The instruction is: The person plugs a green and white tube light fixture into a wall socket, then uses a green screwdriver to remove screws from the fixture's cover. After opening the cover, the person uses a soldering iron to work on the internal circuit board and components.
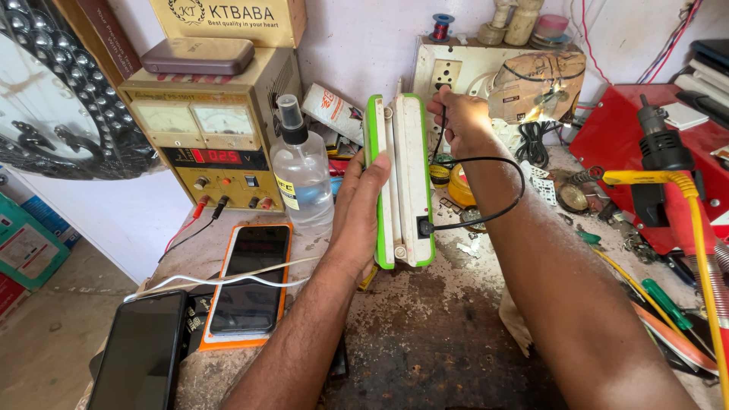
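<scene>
Lantern, a green-and-white rechargeable one, stands upright on the worn bench, its long axis near vertical and leaning slightly away from the person, its handle end up toward the wall and its foot down by the bench. The left hand clasps it from the side, thumb on the near face at about mid-height, fingers wrapped behind where they cannot be seen; the grasp looks firm. A black cord is plugged into a port low on the white face, below the thumb, and loops out to the right and back up to the right hand, which is pinched around the cord's far end at the wall socket board, above and beyond the lantern's top. Whether the plug is fully seated cannot be told. To do this well, I judge the left hand should keep the lantern steady and vertical so the low port takes no side pull, while the right pushes the plug straight in with slack left in the loop. Left of the grip stand a spray bottle and a bench power supply; nearer the person lie two phones, one in an orange case. Right of the lantern are scattered small parts and a yellow-handled tool.
</scene>
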Action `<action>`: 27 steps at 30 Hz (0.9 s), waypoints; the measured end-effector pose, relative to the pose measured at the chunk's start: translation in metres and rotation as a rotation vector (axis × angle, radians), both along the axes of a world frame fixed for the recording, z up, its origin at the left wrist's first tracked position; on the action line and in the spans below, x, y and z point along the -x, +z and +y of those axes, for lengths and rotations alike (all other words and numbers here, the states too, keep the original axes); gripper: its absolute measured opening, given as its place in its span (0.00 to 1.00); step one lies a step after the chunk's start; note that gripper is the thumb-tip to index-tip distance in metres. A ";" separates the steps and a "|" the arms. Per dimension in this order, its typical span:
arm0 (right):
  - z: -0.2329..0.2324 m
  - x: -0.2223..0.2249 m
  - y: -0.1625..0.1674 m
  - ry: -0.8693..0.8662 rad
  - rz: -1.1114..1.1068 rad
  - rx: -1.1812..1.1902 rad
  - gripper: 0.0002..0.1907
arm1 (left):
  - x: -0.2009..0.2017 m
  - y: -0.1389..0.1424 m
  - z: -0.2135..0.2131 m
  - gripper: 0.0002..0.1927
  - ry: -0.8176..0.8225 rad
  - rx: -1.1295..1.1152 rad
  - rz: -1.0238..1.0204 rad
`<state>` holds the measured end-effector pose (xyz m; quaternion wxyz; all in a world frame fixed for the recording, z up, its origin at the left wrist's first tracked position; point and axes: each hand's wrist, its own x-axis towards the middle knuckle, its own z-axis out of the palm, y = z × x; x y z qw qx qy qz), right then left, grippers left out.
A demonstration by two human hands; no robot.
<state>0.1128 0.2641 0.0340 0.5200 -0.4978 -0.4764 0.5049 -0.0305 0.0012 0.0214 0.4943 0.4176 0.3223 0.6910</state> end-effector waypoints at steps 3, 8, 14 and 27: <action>0.001 0.001 -0.001 -0.006 -0.026 -0.012 0.11 | 0.000 -0.001 0.001 0.34 0.009 0.021 -0.005; -0.006 -0.006 -0.014 0.020 -0.005 -0.091 0.11 | 0.001 -0.002 0.002 0.35 0.024 -0.007 0.004; -0.005 -0.006 -0.010 0.032 0.009 -0.053 0.11 | 0.000 -0.002 0.002 0.35 0.010 0.022 0.010; 0.012 -0.002 0.004 -0.013 -0.034 -0.037 0.12 | -0.001 0.001 0.000 0.34 0.004 -0.014 -0.017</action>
